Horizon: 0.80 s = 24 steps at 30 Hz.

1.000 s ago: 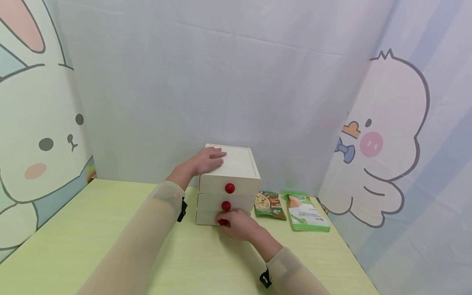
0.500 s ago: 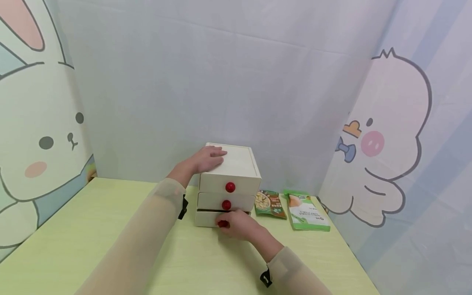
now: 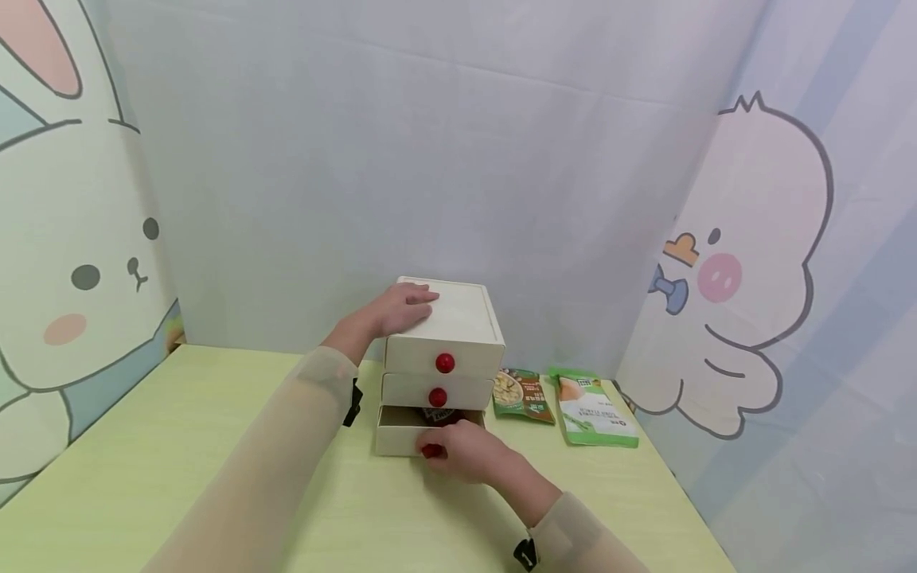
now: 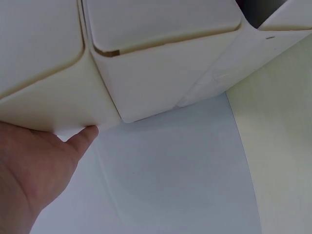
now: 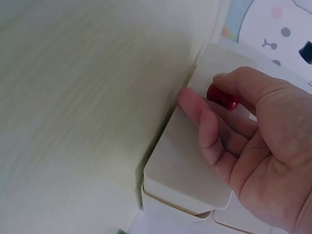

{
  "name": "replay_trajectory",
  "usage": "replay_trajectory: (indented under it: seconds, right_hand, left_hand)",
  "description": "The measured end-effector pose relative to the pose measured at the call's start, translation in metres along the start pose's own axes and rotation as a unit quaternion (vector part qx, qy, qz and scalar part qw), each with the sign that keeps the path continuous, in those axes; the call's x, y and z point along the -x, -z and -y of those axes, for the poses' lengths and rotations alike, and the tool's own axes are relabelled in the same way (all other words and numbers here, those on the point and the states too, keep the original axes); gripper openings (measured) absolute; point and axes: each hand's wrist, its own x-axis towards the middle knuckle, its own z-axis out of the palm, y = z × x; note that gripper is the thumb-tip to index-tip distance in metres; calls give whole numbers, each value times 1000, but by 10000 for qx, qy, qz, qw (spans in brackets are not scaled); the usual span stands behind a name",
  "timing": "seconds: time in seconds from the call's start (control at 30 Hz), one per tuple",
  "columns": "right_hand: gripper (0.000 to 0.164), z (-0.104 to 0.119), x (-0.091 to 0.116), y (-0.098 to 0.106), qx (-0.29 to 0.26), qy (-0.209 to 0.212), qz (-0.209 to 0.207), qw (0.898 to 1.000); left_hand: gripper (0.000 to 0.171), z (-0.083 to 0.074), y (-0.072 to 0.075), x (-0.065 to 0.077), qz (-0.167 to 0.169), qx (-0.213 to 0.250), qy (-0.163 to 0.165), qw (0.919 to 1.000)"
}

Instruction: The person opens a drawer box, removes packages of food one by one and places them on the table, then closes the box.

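A white three-drawer cabinet point(image 3: 458, 314) with red round knobs stands at the back of the table. My left hand point(image 3: 398, 309) rests on the left part of its top, fingers spread over the edge; in the left wrist view the thumb of that hand point(image 4: 39, 165) lies along the cabinet's side. My right hand point(image 3: 464, 450) pinches the red knob point(image 5: 223, 97) of the bottom drawer point(image 3: 396, 440) between thumb and fingers. That drawer stands partly pulled out, and a dark packet with pale lettering point(image 3: 438, 415) shows inside. The upper two drawers are closed.
Right of the cabinet a brown and green food packet point(image 3: 524, 395) lies on the pale yellow table point(image 3: 372, 517). Beside it lies a green and white packet point(image 3: 595, 411). A pale curtain point(image 3: 444, 159) hangs close behind the cabinet, with printed cartoon animals on both sides.
The bottom drawer has slid out toward me with my right hand on its knob, and the dark packet inside has come into sight. My left hand has stayed on the cabinet top.
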Motion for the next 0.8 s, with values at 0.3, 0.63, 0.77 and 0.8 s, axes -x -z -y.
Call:
replay_trajectory:
  seconds: [0.3,0.63,0.77,0.8]
  right_hand:
    - [15,10,11,-1,-64,49,155,9998]
    - [13,13,20,-5,-38,233,41,9997]
    - [14,13,21,-4,-57,219,-34,9997]
    - [15,14,21,-3,-59,213,-55,9997]
  left_hand:
    - [57,0,0,1,0,10,3,10000]
    - [57,1,-1,0,-20,-59,71,10000]
    - [57,2,-2,-1,-15,-84,76,9999]
    - [57,2,-2,-1,-22,-79,72,9999]
